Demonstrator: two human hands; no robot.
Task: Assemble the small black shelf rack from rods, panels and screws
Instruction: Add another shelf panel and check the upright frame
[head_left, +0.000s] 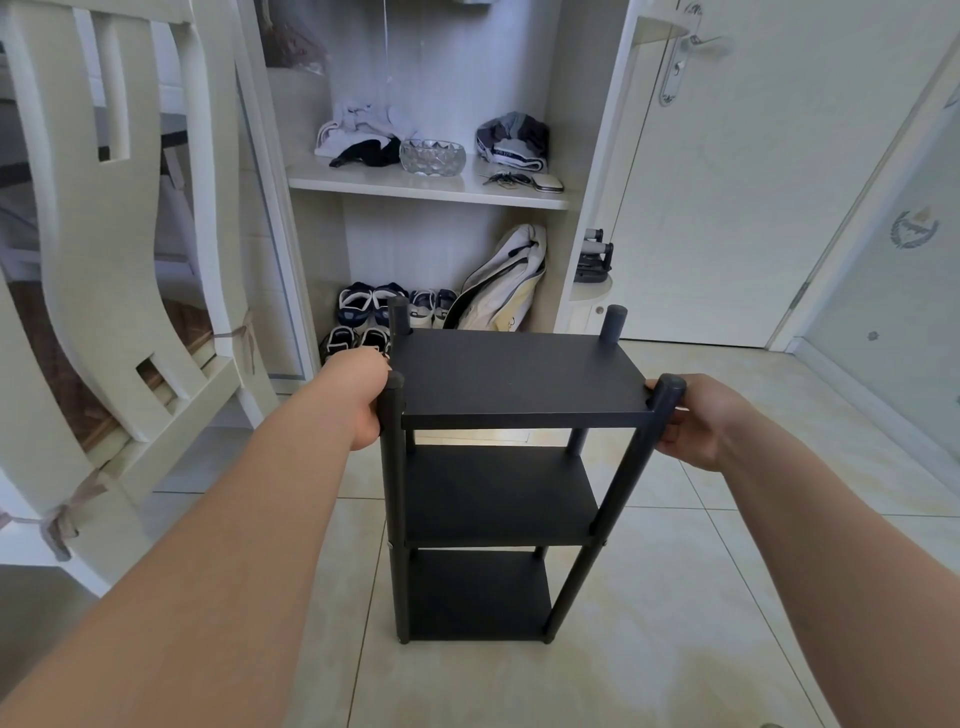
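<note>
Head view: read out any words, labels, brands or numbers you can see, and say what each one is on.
No text here can be read.
On the waistband: pale lettering, too blurred to read.
On the emblem at far right: a wreath crest, no legible words.
On the rack: no text or label visible.

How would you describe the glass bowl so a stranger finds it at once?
Look into the open white cabinet behind the black rack. On its shelf, between a pale heap of clothes and a grey heap, stands the bowl. It alone is clear, faceted glass.
</note>
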